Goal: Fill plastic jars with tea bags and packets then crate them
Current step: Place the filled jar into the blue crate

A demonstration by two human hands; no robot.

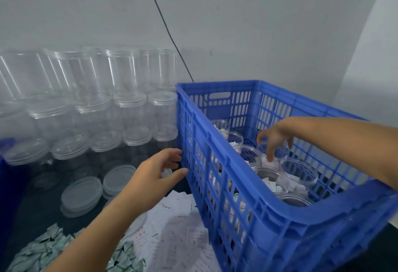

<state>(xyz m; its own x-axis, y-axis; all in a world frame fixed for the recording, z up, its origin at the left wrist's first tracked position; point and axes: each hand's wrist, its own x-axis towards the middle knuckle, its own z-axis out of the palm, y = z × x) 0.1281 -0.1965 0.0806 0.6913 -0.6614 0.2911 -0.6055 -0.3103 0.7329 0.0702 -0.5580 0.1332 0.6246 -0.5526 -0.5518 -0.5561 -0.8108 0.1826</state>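
A blue lattice crate (215, 185) stands at the right and holds several clear open jars (299, 172) with white packets inside. My right hand (275, 138) reaches down into the crate, its fingertips curled round the rim of one clear jar (277, 159) near the middle. My left hand (155, 177) hovers beside the crate's left wall, fingers relaxed and holding nothing. A heap of white packets (178, 228) lies under my left forearm. Green and silver tea bags (43, 250) are piled at the bottom left.
Empty clear jars (129, 103) are stacked in rows against the wall at the left. Loose clear lids (81, 194) lie on the dark table in front of them. A black cable (163, 24) runs down the grey wall behind the crate.
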